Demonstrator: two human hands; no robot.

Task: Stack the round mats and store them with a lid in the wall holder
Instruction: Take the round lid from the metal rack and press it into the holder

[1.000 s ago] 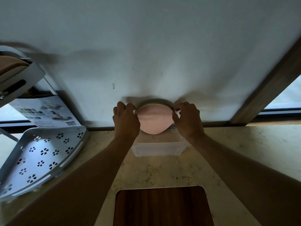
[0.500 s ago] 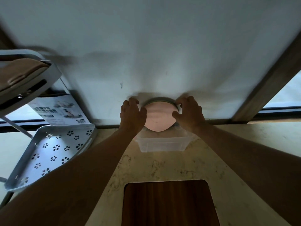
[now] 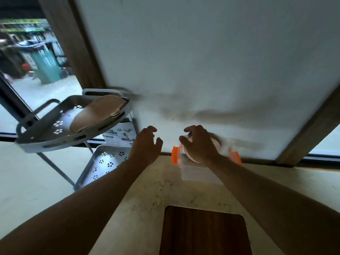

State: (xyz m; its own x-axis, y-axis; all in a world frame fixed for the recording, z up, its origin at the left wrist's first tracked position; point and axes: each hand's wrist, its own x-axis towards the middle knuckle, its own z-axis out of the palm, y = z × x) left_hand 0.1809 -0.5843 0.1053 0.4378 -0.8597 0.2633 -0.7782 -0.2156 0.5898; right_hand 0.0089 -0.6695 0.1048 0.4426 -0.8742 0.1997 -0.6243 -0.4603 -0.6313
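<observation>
The pink round mats (image 3: 216, 145) stand on edge against the white wall, mostly hidden behind my right hand (image 3: 199, 144). That hand curls over them, thumb at the left edge of a clear lid with orange clips (image 3: 175, 155) that stands with the mats. A clear plastic box (image 3: 197, 174) sits on the counter directly below. My left hand (image 3: 147, 145) hovers a short way to the left, fingers spread, touching nothing. The picture is blurred by motion.
A grey perforated corner rack stands at the left: its upper tier (image 3: 46, 138) holds a tan folded pad (image 3: 99, 115), with a lower tier (image 3: 104, 162) beneath. A printed leaflet (image 3: 119, 136) leans behind it. A dark wooden board (image 3: 202, 232) lies near me on the marble counter (image 3: 147, 196).
My left hand has let go of the mats and pulled away to the left. The right hand now covers them alone. The view swung right and up, showing the orange-clipped lid.
</observation>
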